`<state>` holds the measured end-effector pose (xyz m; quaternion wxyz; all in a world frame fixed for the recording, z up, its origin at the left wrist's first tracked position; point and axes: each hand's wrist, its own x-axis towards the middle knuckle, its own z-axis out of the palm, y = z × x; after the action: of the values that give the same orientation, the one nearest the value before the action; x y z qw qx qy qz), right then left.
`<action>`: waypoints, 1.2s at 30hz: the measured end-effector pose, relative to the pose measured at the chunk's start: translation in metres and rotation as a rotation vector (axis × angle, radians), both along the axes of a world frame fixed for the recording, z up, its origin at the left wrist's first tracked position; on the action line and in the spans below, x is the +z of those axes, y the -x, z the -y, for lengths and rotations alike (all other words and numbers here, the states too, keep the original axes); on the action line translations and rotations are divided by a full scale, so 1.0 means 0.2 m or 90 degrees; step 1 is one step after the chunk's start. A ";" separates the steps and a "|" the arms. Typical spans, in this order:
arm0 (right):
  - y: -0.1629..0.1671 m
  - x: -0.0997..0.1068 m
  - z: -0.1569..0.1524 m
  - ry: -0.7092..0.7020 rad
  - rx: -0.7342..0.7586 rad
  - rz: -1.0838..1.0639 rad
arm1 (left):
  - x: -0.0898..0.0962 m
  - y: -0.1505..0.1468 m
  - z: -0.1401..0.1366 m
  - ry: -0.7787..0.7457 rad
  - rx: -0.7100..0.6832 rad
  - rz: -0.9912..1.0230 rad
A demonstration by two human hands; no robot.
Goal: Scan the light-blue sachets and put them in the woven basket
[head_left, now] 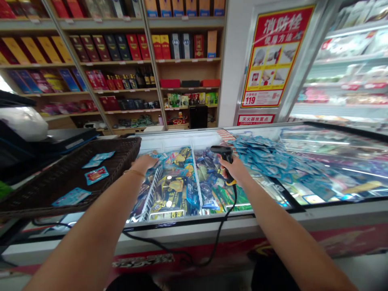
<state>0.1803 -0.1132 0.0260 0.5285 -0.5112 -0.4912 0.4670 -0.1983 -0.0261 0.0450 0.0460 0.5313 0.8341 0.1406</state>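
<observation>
My right hand is closed around the grip of a black barcode scanner, held above the chest freezer with its head turned to the left. A black cable hangs from the scanner's handle and loops along the freezer front. My left hand is over the freezer's left part, beside the brown woven basket. Its fingers are bent together and slightly blurred; something bluish shows at the fingertips, not clearly told from the packs below. Several small blue packets lie in the basket.
A big heap of blue packets rests on the freezer's glass to the right. Bagged frozen goods fill the freezer between white wire dividers. Shelves of boxes stand behind; dark equipment is at far left.
</observation>
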 end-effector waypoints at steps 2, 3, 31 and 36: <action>-0.02 -0.02 0.01 -0.006 0.004 0.017 | 0.02 0.00 0.01 0.020 0.017 -0.038; -0.02 -0.02 0.01 -0.006 0.003 0.022 | 0.02 0.00 0.02 0.024 0.031 -0.061; -0.06 0.01 0.06 -0.029 0.046 0.083 | -0.23 -0.90 -0.03 -0.323 -0.181 0.900; -0.07 -0.01 0.06 -0.036 0.062 0.107 | -0.23 -0.91 -0.01 -0.318 -0.176 0.859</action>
<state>0.1936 -0.1246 0.0235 0.4766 -0.5090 -0.5710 0.4332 -0.0166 -0.0234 -0.0001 0.4447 0.4244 0.4926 0.6160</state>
